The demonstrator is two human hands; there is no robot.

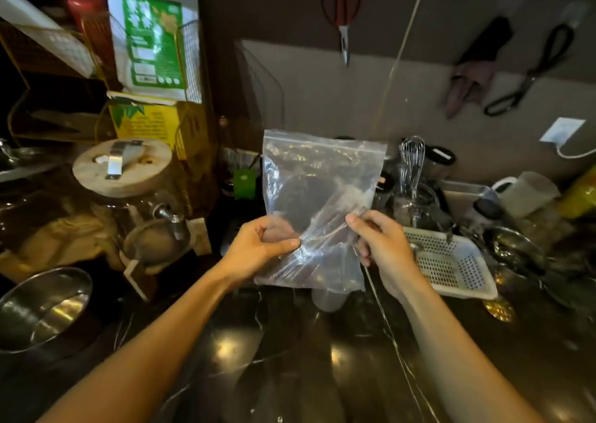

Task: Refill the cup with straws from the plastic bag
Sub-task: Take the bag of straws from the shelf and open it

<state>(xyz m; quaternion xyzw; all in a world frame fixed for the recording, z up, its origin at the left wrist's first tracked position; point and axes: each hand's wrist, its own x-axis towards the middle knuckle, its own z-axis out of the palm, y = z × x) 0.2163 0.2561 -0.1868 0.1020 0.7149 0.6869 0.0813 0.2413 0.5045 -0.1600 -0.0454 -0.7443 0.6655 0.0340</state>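
A clear zip plastic bag [317, 177] is held upright above the dark counter, zip edge at the top. Thin clear straws [335, 216] lie slanted inside its lower half. My left hand [258, 245] pinches the bag's lower left side. My right hand [385, 245] grips the lower right side, over the straws' upper ends. Below the bag, a translucent cup [329, 300] stands on the counter, mostly hidden by the bag's bottom edge.
A white perforated basket [451, 264] sits to the right with metal bowls behind it. A wooden-lidded glass jar [129, 168] and a steel pot [42, 309] stand at the left. A whisk [412, 161] stands behind the bag. The dark marble counter [290, 358] spreads in front.
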